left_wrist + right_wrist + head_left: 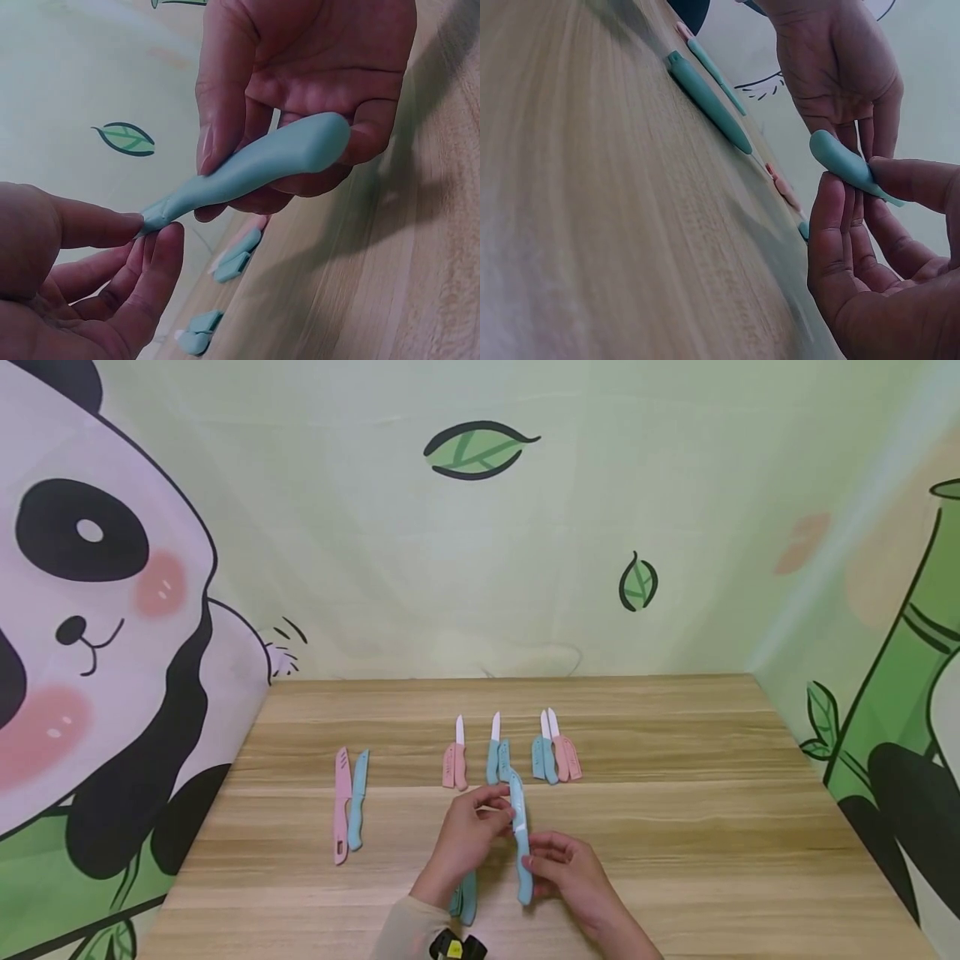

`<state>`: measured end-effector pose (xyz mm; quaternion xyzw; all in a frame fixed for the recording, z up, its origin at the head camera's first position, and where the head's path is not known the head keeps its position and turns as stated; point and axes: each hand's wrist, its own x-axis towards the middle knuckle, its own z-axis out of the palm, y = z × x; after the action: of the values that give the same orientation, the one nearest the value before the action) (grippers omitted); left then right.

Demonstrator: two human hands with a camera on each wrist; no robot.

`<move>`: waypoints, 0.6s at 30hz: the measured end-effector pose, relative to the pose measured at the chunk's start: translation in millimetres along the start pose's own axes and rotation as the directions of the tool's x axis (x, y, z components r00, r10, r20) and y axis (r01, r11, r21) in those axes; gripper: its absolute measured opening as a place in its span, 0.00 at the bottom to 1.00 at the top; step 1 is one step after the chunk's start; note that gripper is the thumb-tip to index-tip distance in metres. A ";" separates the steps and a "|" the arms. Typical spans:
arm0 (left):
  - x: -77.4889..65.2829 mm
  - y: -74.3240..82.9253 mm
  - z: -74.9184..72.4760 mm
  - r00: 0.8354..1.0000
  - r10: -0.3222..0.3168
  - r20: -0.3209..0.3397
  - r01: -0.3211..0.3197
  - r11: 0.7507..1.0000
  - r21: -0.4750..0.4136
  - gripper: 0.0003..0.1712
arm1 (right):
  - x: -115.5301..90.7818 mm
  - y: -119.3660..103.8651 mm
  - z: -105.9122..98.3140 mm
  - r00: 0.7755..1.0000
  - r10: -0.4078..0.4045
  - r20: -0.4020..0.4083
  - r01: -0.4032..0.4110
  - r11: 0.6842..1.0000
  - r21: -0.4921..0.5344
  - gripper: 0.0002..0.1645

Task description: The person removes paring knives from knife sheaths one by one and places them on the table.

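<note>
A light blue knife with a light blue sheath over its blade is held between both hands above the table. My left hand pinches the sheathed part between thumb and fingers. Lower down, my right hand grips the handle, thumb on one side and fingers on the other. Under the left wrist lies another blue knife, partly hidden by the arm. Just beyond the held knife's tip sits a loose blue sheath.
On the wooden table, a pink sheathed knife and a blue one lie at left. Farther back are small knives with bare white blades beside their sheaths, including a pink knife, a blue knife and a pink sheath.
</note>
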<state>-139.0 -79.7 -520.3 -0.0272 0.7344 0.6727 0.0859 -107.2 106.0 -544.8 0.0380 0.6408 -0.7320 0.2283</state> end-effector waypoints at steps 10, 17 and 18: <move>1.2 -1.1 0.7 1.000 -0.008 0.010 0.008 1.000 -0.018 0.18 | -0.9 0.9 -0.3 1.000 -0.011 0.013 0.011 1.000 -0.009 0.25; 0.7 -1.5 1.7 1.000 -0.011 0.008 0.011 1.000 -0.020 0.17 | -1.0 1.7 -0.6 1.000 -0.014 0.021 0.015 1.000 -0.011 0.26; 0.6 -1.4 1.7 1.000 -0.012 0.007 0.012 1.000 -0.022 0.17 | -1.2 1.8 -0.7 1.000 -0.013 0.022 0.014 1.000 -0.010 0.26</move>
<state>-139.2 -78.1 -521.9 -0.0300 0.7264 0.6804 0.0922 -105.6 106.8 -546.2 0.0244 0.6424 -0.7305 0.2306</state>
